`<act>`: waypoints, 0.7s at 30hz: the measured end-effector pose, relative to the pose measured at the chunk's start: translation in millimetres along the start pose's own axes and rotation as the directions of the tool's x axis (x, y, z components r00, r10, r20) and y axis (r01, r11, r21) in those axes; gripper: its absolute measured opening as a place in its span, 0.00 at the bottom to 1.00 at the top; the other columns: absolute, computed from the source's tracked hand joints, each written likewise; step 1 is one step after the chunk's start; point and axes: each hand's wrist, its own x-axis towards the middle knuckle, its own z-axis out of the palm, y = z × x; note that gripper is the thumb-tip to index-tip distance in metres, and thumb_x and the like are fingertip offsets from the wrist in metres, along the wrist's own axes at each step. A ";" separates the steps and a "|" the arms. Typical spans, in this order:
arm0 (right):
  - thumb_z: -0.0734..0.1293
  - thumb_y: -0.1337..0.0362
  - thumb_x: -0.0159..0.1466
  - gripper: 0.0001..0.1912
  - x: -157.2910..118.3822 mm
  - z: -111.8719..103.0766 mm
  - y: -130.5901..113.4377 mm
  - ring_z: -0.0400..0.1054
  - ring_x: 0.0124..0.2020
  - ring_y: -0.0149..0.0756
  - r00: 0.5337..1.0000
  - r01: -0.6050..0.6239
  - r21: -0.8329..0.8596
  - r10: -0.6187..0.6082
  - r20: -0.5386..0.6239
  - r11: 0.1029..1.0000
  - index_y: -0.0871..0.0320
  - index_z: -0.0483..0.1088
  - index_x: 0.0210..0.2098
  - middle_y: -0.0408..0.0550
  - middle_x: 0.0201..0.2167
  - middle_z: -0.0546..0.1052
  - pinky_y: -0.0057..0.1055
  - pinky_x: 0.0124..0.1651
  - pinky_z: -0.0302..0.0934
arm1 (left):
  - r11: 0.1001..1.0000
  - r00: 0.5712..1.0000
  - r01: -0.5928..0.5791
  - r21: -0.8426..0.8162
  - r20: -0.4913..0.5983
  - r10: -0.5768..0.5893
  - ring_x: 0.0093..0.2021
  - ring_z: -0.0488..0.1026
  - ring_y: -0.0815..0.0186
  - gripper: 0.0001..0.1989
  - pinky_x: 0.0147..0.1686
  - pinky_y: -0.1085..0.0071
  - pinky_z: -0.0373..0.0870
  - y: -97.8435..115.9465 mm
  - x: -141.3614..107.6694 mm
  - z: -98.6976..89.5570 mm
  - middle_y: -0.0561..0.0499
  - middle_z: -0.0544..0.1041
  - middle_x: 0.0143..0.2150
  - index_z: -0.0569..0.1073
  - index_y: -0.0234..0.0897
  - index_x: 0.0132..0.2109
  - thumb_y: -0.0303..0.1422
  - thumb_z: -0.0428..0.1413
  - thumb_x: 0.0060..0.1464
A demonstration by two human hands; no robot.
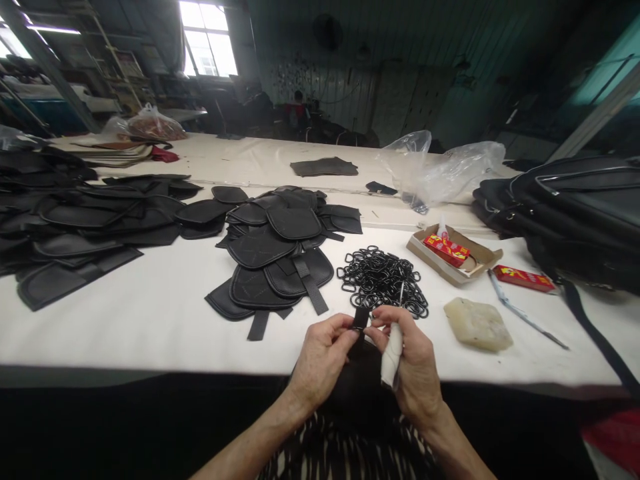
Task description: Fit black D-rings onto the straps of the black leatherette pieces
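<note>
My left hand [325, 353] pinches a short black strap [361, 317] at the table's front edge. Opposite it, my right hand [417, 363] has its fingertips closed at the strap's other side. A small ring seems to sit on the strap between the hands, mostly covered by fingers. Tucked in my right hand is an awl-like tool [391, 360] with a white wrapped handle, its thin metal shaft pointing up. The strap runs down to a dark piece in my lap. Just beyond my hands lies a heap of black D-rings [383, 277].
Black leather flaps [277, 250] with straps are piled left of the rings, and a larger pile [90, 213] lies farther left. To the right are a cardboard box [455, 257], a yellowish block [477, 325], a pen-like tool [525, 313] and a black bag [570, 213].
</note>
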 end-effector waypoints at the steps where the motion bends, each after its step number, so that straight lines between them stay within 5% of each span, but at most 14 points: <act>1: 0.63 0.66 0.61 0.07 0.7 0.6 -1.5 0.66 0.29 0.32 0.997 -0.074 0.045 0.073 0.023 0.996 0.55 0.63 0.39 0.44 0.31 0.69 0.27 0.30 0.62 | 1.000 1.000 0.000 0.003 -0.002 0.000 0.28 0.67 0.68 0.11 0.26 0.75 0.63 0.0 -0.4 0.1 0.52 0.73 0.30 0.74 0.34 0.39 0.33 0.50 0.53; 6: 0.64 0.64 0.59 0.05 4.4 3.5 -10.1 0.63 0.26 0.29 0.974 -0.217 0.115 0.207 0.093 0.969 0.55 0.63 0.34 0.40 0.27 0.68 0.25 0.27 0.59 | 1.000 0.999 -0.003 0.029 -0.036 0.004 0.28 0.68 0.67 0.12 0.25 0.75 0.63 -4.4 -1.2 1.6 0.51 0.74 0.29 0.74 0.34 0.40 0.34 0.50 0.53; 11: 0.65 0.65 0.58 0.05 10.1 3.6 -12.3 0.62 0.27 0.30 0.980 -0.195 0.141 0.187 0.066 0.971 0.56 0.62 0.33 0.40 0.27 0.67 0.25 0.28 0.58 | 0.994 0.995 -0.034 0.100 -0.086 0.043 0.30 0.69 0.66 0.11 0.26 0.74 0.64 -0.2 -5.6 0.9 0.50 0.74 0.31 0.73 0.35 0.41 0.35 0.50 0.53; 14: 0.66 0.65 0.58 0.07 18.2 -0.9 -11.0 0.63 0.28 0.30 0.984 -0.180 0.169 0.176 0.037 0.969 0.56 0.61 0.31 0.41 0.29 0.70 0.25 0.29 0.59 | 0.976 0.961 -0.104 0.192 -0.232 0.148 0.34 0.69 0.65 0.11 0.33 0.72 0.66 11.9 -15.7 -5.4 0.48 0.74 0.38 0.72 0.37 0.42 0.32 0.55 0.50; 16: 0.66 0.64 0.57 0.08 23.3 -4.1 -10.8 0.64 0.30 0.31 0.984 -0.180 0.176 0.177 0.031 0.968 0.56 0.61 0.30 0.42 0.32 0.71 0.26 0.31 0.60 | 0.990 0.965 -0.042 0.136 -0.250 0.075 0.29 0.68 0.68 0.08 0.28 0.74 0.65 17.6 -22.8 -11.3 0.50 0.73 0.32 0.72 0.37 0.36 0.36 0.56 0.49; 18: 0.67 0.64 0.57 0.08 25.3 -6.1 -13.4 0.66 0.32 0.32 0.987 -0.161 0.173 0.158 0.028 0.972 0.55 0.61 0.30 0.43 0.33 0.72 0.27 0.32 0.61 | 0.974 0.976 0.200 -0.109 -0.063 -0.208 0.21 0.64 0.70 0.15 0.18 0.76 0.59 18.3 -26.9 -16.8 0.51 0.70 0.24 0.71 0.35 0.30 0.43 0.53 0.51; 21: 0.65 0.66 0.59 0.05 18.8 -6.9 -25.1 0.68 0.33 0.33 0.998 -0.039 0.162 0.029 0.058 0.986 0.55 0.61 0.31 0.43 0.33 0.73 0.27 0.32 0.63 | 0.685 0.803 0.595 -0.420 0.347 -0.485 0.21 0.69 0.69 0.24 0.19 0.75 0.63 13.1 -26.2 -21.4 0.45 0.74 0.26 0.72 0.30 0.32 0.50 0.48 0.53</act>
